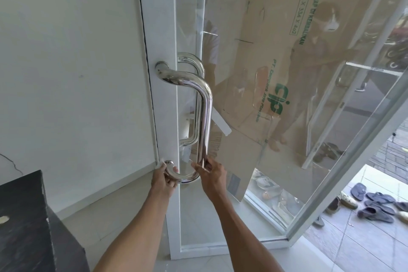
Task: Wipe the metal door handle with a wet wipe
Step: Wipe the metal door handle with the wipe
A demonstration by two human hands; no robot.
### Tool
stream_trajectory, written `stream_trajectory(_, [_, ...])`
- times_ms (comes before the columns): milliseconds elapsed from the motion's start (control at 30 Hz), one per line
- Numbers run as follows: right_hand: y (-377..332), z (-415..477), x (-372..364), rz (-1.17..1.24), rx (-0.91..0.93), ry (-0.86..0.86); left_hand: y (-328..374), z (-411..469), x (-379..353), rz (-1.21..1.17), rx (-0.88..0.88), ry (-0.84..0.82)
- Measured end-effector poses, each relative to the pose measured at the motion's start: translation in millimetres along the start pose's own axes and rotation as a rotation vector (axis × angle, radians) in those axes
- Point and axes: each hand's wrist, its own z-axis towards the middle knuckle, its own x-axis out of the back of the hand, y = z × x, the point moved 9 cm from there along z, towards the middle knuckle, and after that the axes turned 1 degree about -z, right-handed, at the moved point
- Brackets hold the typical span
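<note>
A polished metal door handle [204, 108], a long D-shaped bar, is fixed to the white frame of a glass door. My left hand [164, 175] wraps around the handle's lower bend near its bottom mount, pressing a white wet wipe [160, 164] against the metal; only a small corner of the wipe shows above my fingers. My right hand [210, 172] grips the bottom of the straight bar just to the right. A second matching handle [192, 64] shows through the glass on the door's other side.
The glass door [331, 161] stands open, swung outward to the right. Flattened cardboard [276, 51] leans behind the glass. A dark cabinet [33, 227] stands at lower left. Several sandals [375, 203] lie on the tiles outside. A white wall [77, 73] is at left.
</note>
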Motion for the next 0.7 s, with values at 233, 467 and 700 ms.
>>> stream_trajectory(233, [-0.8,3.2,0.0,0.024,0.031,-0.012,-29.1,12.2,-20.4,-0.241,0.218,-0.266])
stream_trajectory(467, [3.4,10.9,-2.3,0.007,0.037,-0.009,-17.5,31.8,-6.4,-0.136,0.179,-0.195])
stream_trajectory(700, [2.6,14.5,-2.8,0.027,0.058,0.004,-4.8,24.7,10.0,0.023,0.151,-0.174])
